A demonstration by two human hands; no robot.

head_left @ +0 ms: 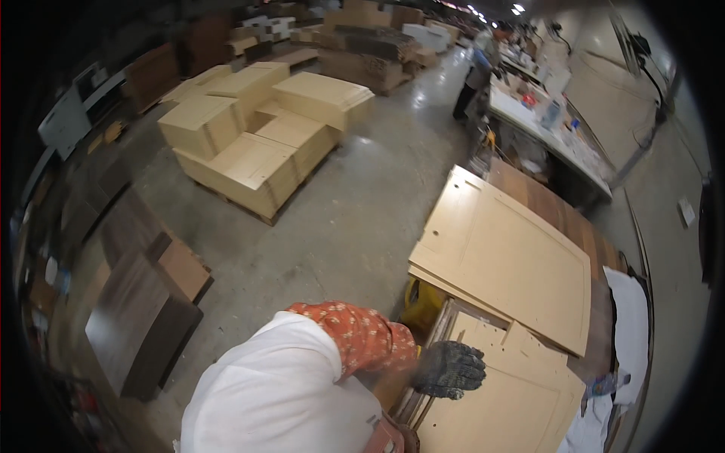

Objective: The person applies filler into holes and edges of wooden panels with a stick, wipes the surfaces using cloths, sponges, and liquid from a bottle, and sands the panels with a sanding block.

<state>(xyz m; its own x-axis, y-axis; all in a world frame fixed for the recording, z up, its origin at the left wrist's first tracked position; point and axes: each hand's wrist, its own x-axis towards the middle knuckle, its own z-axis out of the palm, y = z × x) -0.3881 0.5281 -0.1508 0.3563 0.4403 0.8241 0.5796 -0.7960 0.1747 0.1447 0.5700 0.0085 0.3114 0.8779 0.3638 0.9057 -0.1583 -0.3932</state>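
My left hand (pixel 451 370), in a dark, worn work glove, rests over the near edge of a pale cream panel (pixel 498 400). Its fingers are stretched out and fairly flat, with nothing visible in them. An orange floral sleeve (pixel 355 332) covers that arm, below white cloth at the shoulder. Just beyond the hand lies another cream door panel (pixel 506 249) with a recessed centre and small holes near one end. It sits on a similar board. My right hand does not show; a reddish-brown shape at the bottom edge is too cut off to name.
Stacked cream panels (pixel 249 162) stand on a pallet at the upper left. Dark boards (pixel 136 325) lean in a pile at the left. A cluttered white workbench (pixel 544 121) runs along the right, with a person (pixel 476 72) beside it. White cloth (pixel 627 332) hangs right of the panels.
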